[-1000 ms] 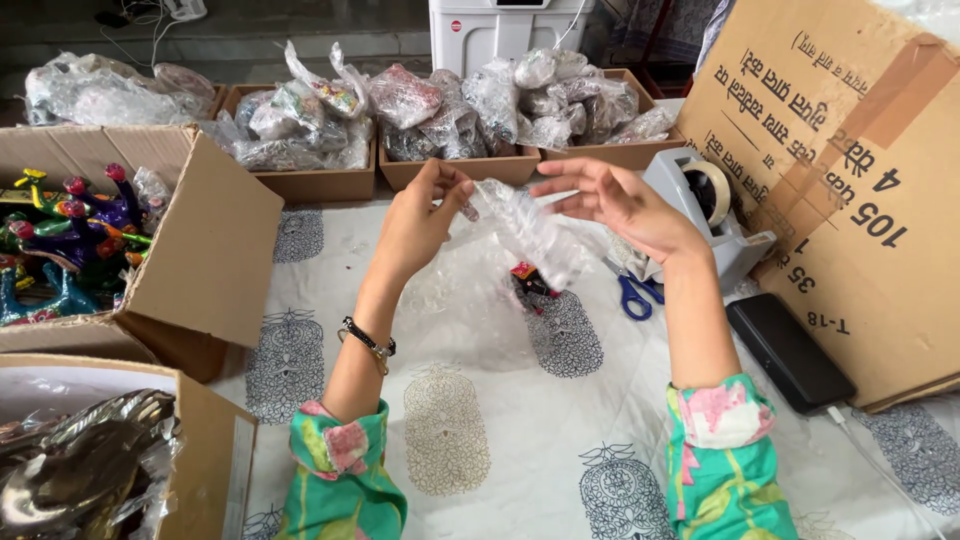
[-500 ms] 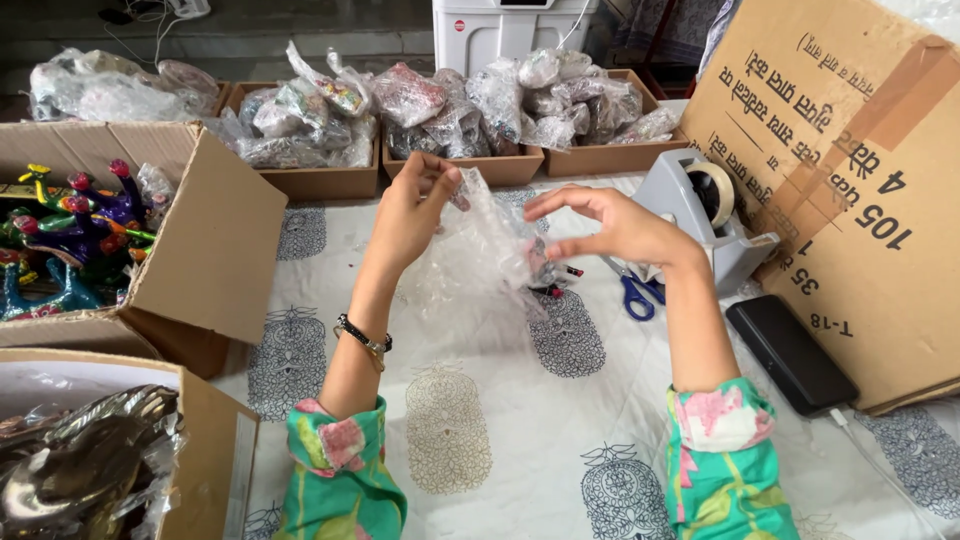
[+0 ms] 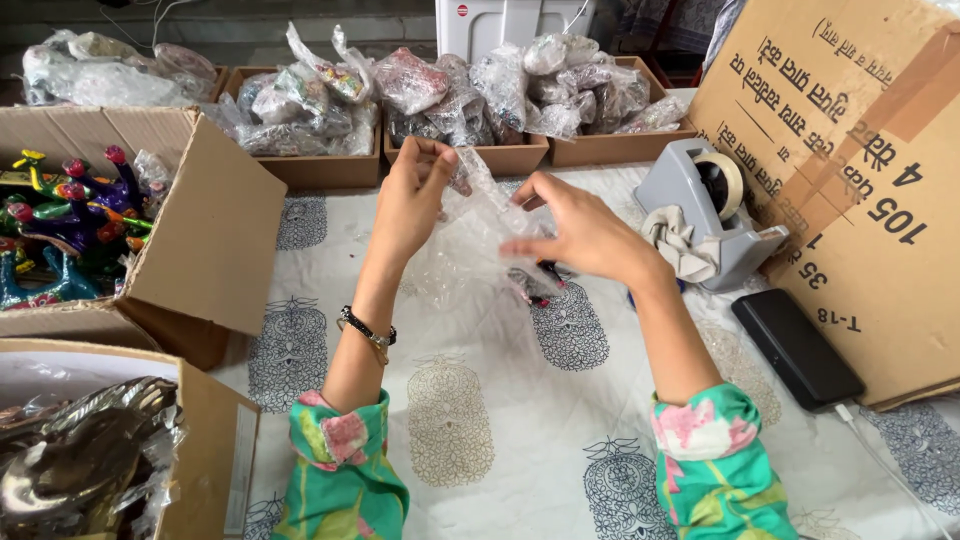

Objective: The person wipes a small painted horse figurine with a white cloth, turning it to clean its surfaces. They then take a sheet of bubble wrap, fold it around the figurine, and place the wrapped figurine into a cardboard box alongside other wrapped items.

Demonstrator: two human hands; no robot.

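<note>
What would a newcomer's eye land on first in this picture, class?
Probably the two hands, left and right, holding up a sheet of bubble wrap mid-frame over the printed cloth. Next, the bright painted figurines in the open box at far left, and the grey tape dispenser at right.

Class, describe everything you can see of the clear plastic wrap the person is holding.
The plastic wrap is a thin, see-through, crinkled sheet, looking like bubble wrap. It is held up above the printed cloth, the left hand pinching its top edge, the right hand gripping its right side. It hangs loose and bunched; a small dark object shows through near its lower right.
</note>
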